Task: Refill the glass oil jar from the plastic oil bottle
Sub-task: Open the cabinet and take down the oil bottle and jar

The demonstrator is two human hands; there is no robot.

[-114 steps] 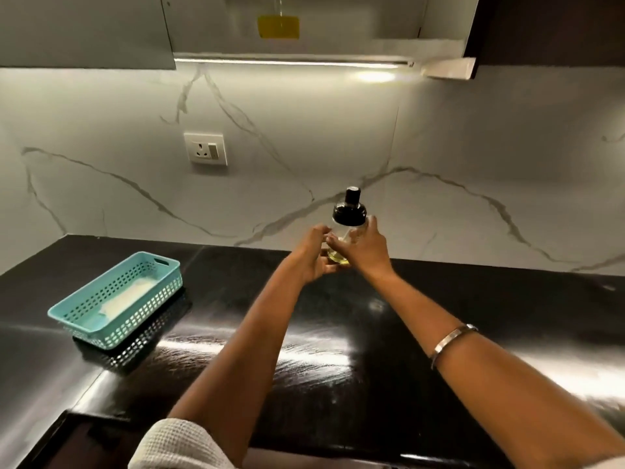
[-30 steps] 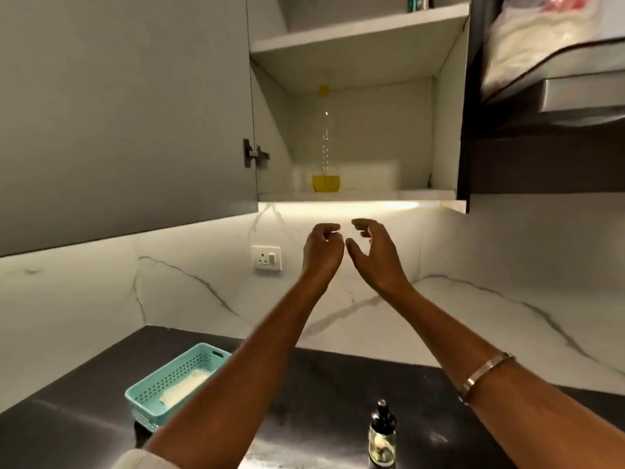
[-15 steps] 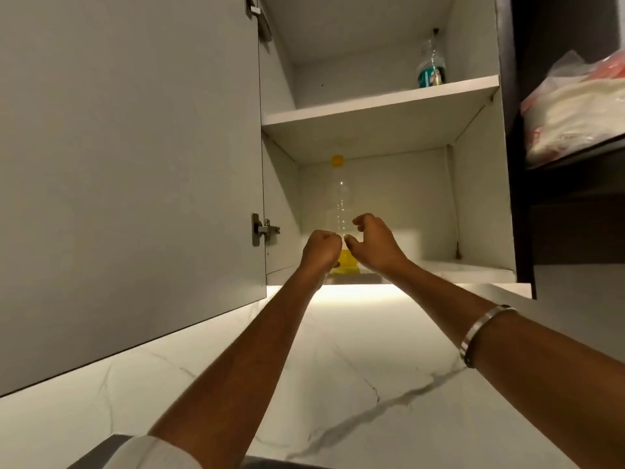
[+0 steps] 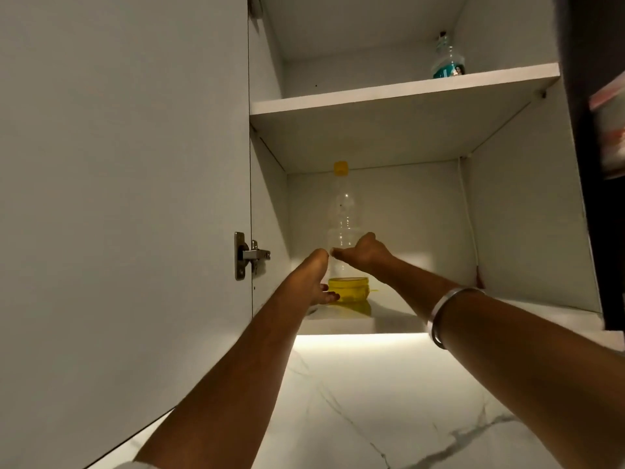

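The plastic oil bottle (image 4: pixel 345 204) stands upright on the lower shelf of the open wall cabinet. It is clear, has a yellow cap, and holds a shallow layer of yellow oil at the bottom. My right hand (image 4: pixel 367 253) is at the bottle's middle, with thumb and fingers curled round it from the front right. My left hand (image 4: pixel 316 279) lies against the bottle's lower left side, and its fingertips reach the base. The glass oil jar is out of view.
The cabinet door (image 4: pixel 128 198) stands open at the left with a metal hinge (image 4: pixel 248 255). On the upper shelf (image 4: pixel 406 91) a small bottle with a teal label (image 4: pixel 448 62) stands at the right. A dark shelf unit with bags (image 4: pixel 608 130) is further right.
The view has tilted up from the counter to the cabinet. Both hands have risen from near the jar and reached into the lower shelf to the bottle, which stands where it was.
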